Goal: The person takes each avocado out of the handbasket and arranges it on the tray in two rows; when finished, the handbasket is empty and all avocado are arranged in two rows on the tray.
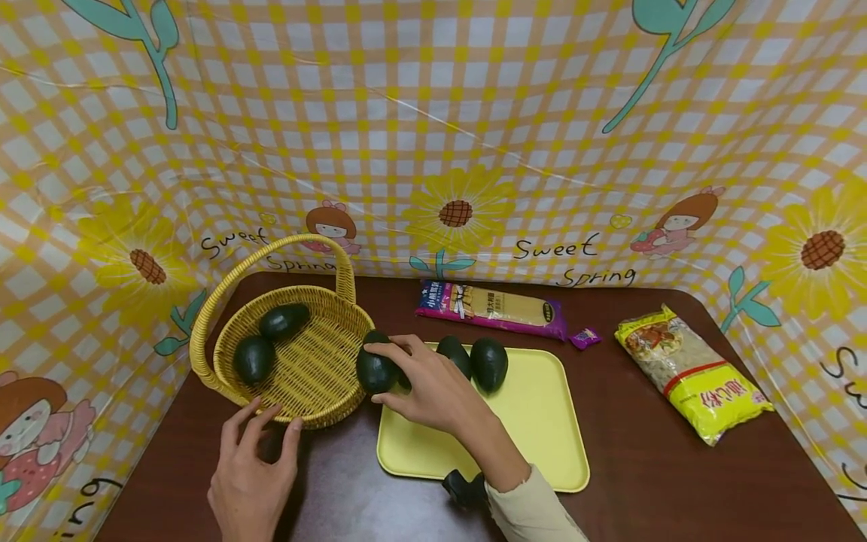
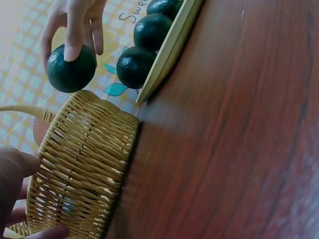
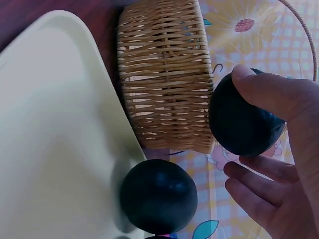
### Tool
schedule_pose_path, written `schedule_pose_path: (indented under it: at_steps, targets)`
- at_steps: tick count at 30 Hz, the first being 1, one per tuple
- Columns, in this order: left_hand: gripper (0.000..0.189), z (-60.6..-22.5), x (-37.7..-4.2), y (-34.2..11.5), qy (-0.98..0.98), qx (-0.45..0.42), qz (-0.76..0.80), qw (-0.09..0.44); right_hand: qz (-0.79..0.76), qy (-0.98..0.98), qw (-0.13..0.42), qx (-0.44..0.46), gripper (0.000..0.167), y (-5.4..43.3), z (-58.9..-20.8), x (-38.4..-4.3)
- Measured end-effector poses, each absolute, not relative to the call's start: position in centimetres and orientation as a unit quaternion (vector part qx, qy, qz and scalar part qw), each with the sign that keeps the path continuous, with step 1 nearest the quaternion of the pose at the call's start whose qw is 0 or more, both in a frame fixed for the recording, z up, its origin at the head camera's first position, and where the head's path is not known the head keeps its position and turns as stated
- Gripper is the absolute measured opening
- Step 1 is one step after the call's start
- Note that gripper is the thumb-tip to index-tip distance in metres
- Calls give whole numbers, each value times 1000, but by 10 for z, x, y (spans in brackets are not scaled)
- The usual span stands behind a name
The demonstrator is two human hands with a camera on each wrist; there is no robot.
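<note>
My right hand (image 1: 433, 384) grips a dark green avocado (image 1: 374, 370) between thumb and fingers, at the right rim of a yellow wicker basket (image 1: 318, 376). In the right wrist view, this avocado (image 3: 241, 117) is level with the basket's upper edge. Two other avocados (image 1: 254, 360) lie inside the basket, toward its left side. More avocados (image 1: 489, 365) sit on a pale yellow tray (image 1: 542, 421), one partly hidden behind my right hand. My left hand (image 1: 250, 467) is at the basket's front rim, fingers spread and loosely bent; its fingertips appear to touch the wicker (image 2: 79, 169).
Behind the tray lies a purple-ended noodle packet (image 1: 491, 307), with a small purple sachet (image 1: 585, 338) beside it. A yellow food bag (image 1: 694, 376) rests at the right. A black object (image 1: 465, 488) is by the tray's front edge. Checked cloth (image 1: 447, 135) surrounds the dark table.
</note>
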State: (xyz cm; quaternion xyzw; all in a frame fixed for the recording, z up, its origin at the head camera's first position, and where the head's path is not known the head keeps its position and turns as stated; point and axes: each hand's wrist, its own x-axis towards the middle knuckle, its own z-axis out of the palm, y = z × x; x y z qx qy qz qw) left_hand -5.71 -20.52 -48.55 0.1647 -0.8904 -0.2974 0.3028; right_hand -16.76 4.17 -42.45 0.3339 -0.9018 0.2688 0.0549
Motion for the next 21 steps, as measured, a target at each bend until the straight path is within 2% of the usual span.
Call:
schedule_pose_path:
  at_steps: [21]
  targets:
    - [36,-483,-58,-206,-887,165,-305,305,270,-906,63,318,72,64,-446,-134]
